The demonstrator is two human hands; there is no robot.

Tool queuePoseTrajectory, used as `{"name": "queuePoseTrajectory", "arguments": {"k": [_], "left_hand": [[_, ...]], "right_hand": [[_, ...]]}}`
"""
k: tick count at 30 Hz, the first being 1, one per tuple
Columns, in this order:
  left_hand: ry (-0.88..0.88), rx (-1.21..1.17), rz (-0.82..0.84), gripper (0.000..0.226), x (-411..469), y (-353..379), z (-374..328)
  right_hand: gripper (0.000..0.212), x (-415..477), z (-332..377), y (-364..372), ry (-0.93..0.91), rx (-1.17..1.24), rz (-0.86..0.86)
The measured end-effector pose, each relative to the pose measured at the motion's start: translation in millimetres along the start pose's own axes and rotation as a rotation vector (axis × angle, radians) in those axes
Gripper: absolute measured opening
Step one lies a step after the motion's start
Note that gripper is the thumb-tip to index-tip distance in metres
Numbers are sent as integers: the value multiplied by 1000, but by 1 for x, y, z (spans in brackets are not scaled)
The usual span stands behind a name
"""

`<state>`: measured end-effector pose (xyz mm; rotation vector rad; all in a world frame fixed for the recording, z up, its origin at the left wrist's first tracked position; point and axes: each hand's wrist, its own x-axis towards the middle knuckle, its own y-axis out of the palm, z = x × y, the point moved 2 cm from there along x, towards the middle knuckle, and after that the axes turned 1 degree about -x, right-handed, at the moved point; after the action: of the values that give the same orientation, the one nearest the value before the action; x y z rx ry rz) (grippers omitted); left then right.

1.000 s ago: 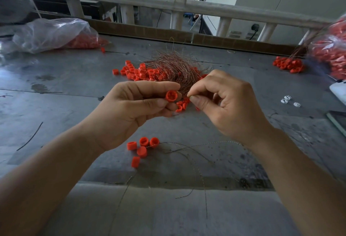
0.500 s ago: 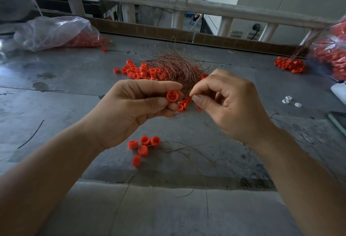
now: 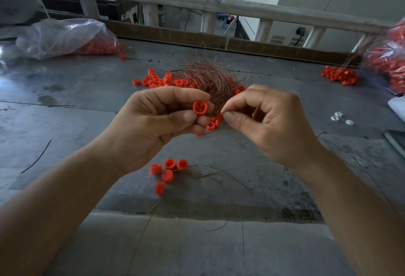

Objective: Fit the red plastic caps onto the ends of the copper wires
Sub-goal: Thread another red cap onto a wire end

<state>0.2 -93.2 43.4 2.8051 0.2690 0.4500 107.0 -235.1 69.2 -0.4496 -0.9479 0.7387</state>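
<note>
Both arms reach forward. The left hand pinches a red cap; the right hand pinches a thin copper wire.

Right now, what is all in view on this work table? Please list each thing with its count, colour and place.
held cap: one, red, between the left fingertips
copper wires: one tangled bundle, brown, middle of the table
loose caps: many, red, around the bundle
near caps: five, red, below the hands
far caps: one pile, red, far right
bags: two, clear, with red caps inside, far left and right edge
white pieces: three, right of the hands
stray wires: several, dark, front of the table
table: one, grey
left hand: holds the cap
right hand: pinches a thin wire
</note>
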Motion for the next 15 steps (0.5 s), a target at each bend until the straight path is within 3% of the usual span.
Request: {"name": "queuePoseTrajectory", "arguments": {"k": [12,15], "left_hand": [[-29,-70,92,23,1,1,4],[-36,-64,73,23,2,-1,5]], "right_hand": [[7,-1,-2,12,24,92,139],[12,4,-13,3,141,94,201]]}}
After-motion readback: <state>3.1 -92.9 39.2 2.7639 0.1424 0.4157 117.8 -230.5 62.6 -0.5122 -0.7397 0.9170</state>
